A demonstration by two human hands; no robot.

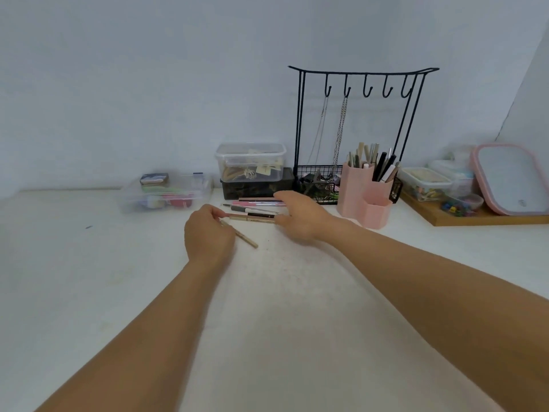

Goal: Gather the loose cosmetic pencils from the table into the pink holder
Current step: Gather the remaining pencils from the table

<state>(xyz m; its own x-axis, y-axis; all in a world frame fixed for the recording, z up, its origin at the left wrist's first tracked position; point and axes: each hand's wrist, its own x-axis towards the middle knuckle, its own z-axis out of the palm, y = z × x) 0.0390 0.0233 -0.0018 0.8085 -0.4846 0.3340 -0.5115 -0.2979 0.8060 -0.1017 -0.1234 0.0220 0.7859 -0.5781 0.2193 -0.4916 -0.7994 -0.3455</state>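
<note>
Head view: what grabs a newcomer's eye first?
Two bare hands at centre work a row of loose cosmetic pencils: the left hand pinches one end, the right hand cups the other. Right of them stands the pink plastic holder, before a black wire hook rack.
</note>
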